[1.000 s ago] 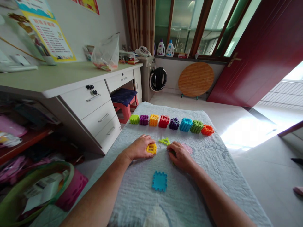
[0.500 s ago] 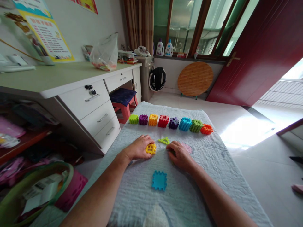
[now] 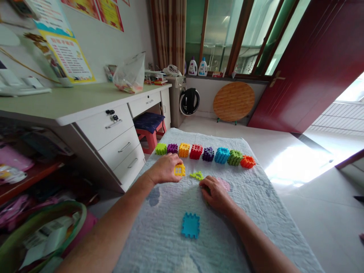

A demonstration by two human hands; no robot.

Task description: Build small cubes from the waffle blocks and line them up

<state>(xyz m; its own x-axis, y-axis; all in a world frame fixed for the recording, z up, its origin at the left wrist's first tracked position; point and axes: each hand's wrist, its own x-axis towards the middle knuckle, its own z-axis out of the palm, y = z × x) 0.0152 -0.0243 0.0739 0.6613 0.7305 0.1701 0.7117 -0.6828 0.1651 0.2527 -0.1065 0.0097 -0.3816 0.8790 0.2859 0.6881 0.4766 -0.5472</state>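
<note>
The yellow tile [image 3: 179,170] could have slipped from its fingertip pinch and knocked the row of cubes [image 3: 196,151] just beyond it. The left hand [image 3: 164,168] gripped the tile at its fingertips, above the pale cloth [image 3: 256,197], left of a green piece [image 3: 196,175]. The right hand [image 3: 216,191] lay curled on the cloth; its hold could not be told.

The left-hand grip [image 3: 165,169] holds a yellow tile [image 3: 179,170] near the cube row [image 3: 204,153], the right-hand grip [image 3: 216,191] rests on the blanket [image 3: 256,197] beside a green triangle [image 3: 197,175].
</note>
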